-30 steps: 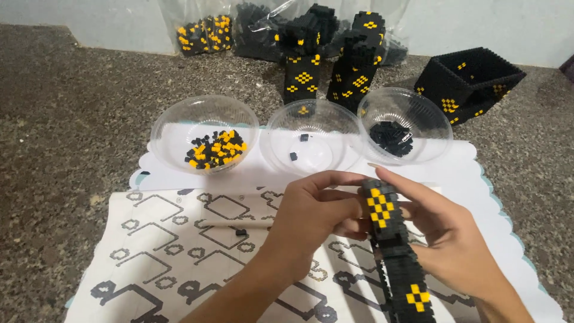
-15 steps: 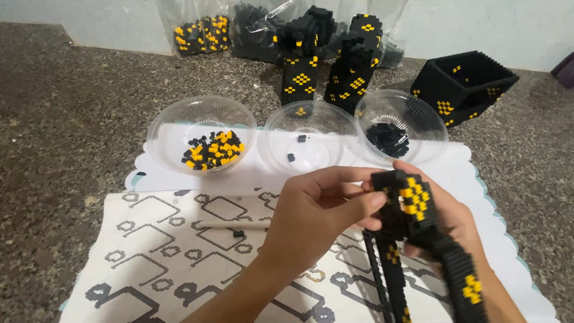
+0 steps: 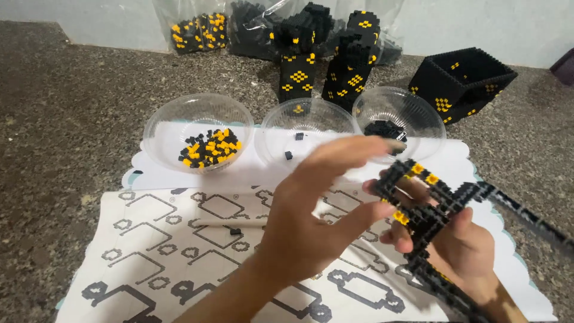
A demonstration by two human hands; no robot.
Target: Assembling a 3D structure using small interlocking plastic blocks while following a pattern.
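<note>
A speckled grey-brown stone floor (image 3: 78, 137) filled most of the frame. Along the top edge ran a pale bluish wall (image 3: 478, 24), plain and evenly lit. At the far right edge, a dark maroon corner (image 3: 565, 66) showed, unclear.

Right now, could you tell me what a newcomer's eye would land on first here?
Most likely the black-and-yellow brick frame held in the right hand at lower right, with the blurred left hand spread beside it. Behind them, three clear bowls stand in a row, the left one holding loose black and yellow bricks.
</note>
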